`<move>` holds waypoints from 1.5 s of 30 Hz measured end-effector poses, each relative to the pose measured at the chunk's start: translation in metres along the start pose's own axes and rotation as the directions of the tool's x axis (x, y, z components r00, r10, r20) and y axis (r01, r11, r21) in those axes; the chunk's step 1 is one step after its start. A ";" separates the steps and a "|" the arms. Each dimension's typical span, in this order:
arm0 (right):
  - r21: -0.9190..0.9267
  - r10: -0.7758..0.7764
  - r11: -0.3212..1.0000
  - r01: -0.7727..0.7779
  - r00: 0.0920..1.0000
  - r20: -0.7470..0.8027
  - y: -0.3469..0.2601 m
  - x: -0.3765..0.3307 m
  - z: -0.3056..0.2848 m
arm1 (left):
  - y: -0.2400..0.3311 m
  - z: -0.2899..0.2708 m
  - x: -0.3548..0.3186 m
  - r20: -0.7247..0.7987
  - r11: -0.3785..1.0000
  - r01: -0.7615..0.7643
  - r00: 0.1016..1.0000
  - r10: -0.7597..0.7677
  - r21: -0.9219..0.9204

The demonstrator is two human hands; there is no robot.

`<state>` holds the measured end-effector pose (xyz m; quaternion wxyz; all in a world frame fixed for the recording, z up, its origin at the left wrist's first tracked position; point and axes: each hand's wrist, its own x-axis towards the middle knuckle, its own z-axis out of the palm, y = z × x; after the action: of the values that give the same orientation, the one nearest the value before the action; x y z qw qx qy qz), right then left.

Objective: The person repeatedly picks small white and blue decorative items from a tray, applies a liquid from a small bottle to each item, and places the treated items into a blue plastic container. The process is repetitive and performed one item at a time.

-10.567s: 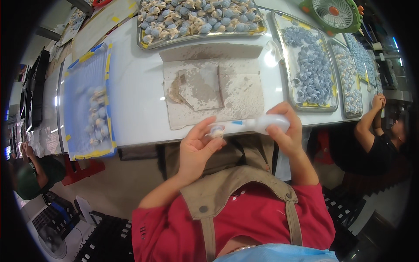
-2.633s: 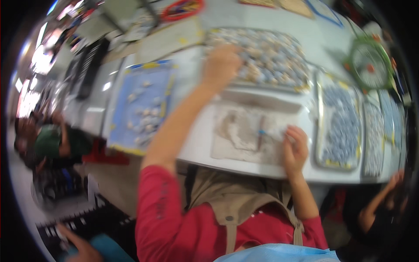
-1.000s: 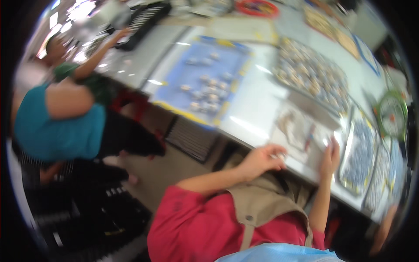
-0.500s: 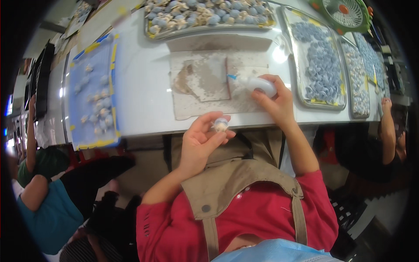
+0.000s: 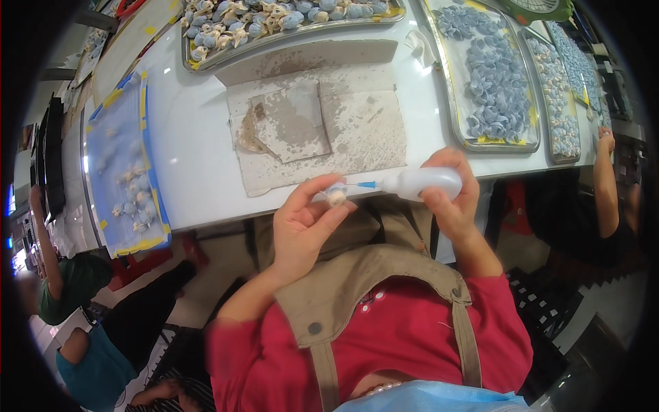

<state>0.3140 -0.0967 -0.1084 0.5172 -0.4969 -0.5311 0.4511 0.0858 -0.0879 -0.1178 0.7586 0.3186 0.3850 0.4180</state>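
Between the thumb and fingers of my left hand (image 5: 305, 223) is a small cream and blue-grey figurine piece (image 5: 336, 195). My right hand (image 5: 454, 199) is wrapped round a white squeeze bottle (image 5: 429, 184), held on its side. From the bottle runs a blue needle tip (image 5: 366, 185) that points left, and its thin needle reaches the top of the piece; whether it touches I cannot tell. Both hands are just off the table's near edge, in front of a stained cardboard sheet (image 5: 371, 137).
At the back stands a metal tray (image 5: 288, 31) of similar cream and blue-grey pieces. A tray of blue-grey cup-like parts (image 5: 498, 96) and a narrower tray (image 5: 559, 113) are on the right. Left lies a blue-lined tray (image 5: 120, 172) with several pieces. Other people sit at both sides.
My right hand has brought the bottle down from over the cardboard, so its needle is now at the piece in my left hand. The whole view has shifted a little.
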 end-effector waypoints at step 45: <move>-0.564 -0.295 0.746 0.354 0.935 0.197 -0.032 0.002 0.016 | -0.002 -0.004 -0.021 -0.030 0.996 -0.059 0.998 0.061 0.071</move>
<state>0.2959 -0.0976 -0.0779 0.3812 -0.5107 -0.7469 0.1897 0.0757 -0.1067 -0.1148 0.7278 0.3496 0.4020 0.4318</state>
